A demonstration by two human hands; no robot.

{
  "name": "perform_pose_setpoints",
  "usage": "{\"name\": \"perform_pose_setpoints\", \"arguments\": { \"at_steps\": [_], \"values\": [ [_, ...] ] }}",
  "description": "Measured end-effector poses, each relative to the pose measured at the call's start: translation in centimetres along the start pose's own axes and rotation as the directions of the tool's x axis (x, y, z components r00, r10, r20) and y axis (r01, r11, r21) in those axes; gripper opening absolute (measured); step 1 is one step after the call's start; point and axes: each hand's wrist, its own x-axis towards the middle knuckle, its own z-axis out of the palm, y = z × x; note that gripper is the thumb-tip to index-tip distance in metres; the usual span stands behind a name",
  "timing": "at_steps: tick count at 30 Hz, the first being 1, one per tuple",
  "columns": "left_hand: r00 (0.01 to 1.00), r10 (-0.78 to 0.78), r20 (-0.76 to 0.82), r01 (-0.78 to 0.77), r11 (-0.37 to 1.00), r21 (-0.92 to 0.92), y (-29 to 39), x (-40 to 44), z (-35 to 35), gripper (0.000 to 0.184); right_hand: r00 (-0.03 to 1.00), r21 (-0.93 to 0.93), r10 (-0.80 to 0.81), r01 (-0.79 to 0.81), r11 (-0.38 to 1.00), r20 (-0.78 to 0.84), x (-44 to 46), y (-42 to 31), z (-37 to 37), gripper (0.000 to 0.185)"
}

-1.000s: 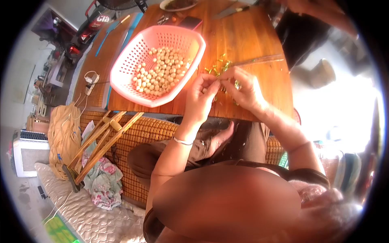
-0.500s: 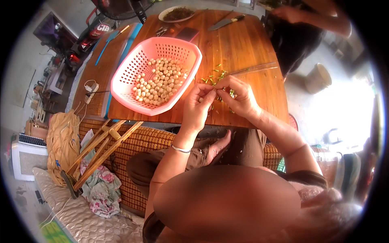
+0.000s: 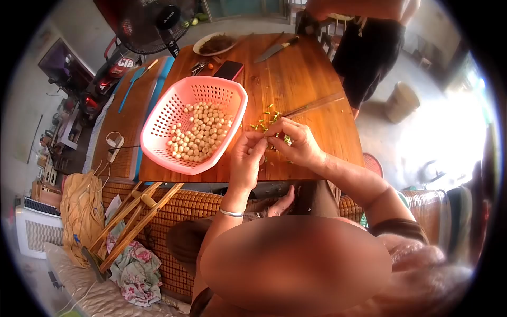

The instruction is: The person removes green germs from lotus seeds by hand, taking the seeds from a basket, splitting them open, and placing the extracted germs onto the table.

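Observation:
My left hand [image 3: 249, 156] and my right hand [image 3: 297, 143] meet above the near edge of the wooden table [image 3: 296, 68]. Fingers of both are pinched together, and what lies between the fingertips is too small to make out. Just beyond them, small green bits [image 3: 273, 117] are scattered on the wood, some partly hidden by my right hand. To the left of my left hand stands a pink perforated basket [image 3: 150, 138] holding many round, pale, cream-coloured pieces [image 3: 198, 132].
A knife [image 3: 275, 48], a dark phone [image 3: 229, 70] and a plate of dark food [image 3: 215, 44] lie at the table's far side. Another person [image 3: 369, 47] stands beyond the far right corner. A fan [image 3: 158, 24] is behind the table; wooden crutches [image 3: 138, 222] lean below left.
The view has tilted up, so the table and basket appear lower and more of the standing person shows. My hands remain pinched together over the green bits.

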Motion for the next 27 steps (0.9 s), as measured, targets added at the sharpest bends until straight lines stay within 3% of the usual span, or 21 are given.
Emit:
{"name": "perform_pose_setpoints", "arguments": {
  "at_steps": [27],
  "values": [
    [1.000,0.013,-0.024,-0.013,1.000,0.007,-0.26,0.03,-0.04,0.011,1.000,-0.044,0.015,-0.014,0.999,0.009,0.05,-0.42,-0.31,0.016]
  ]
}}
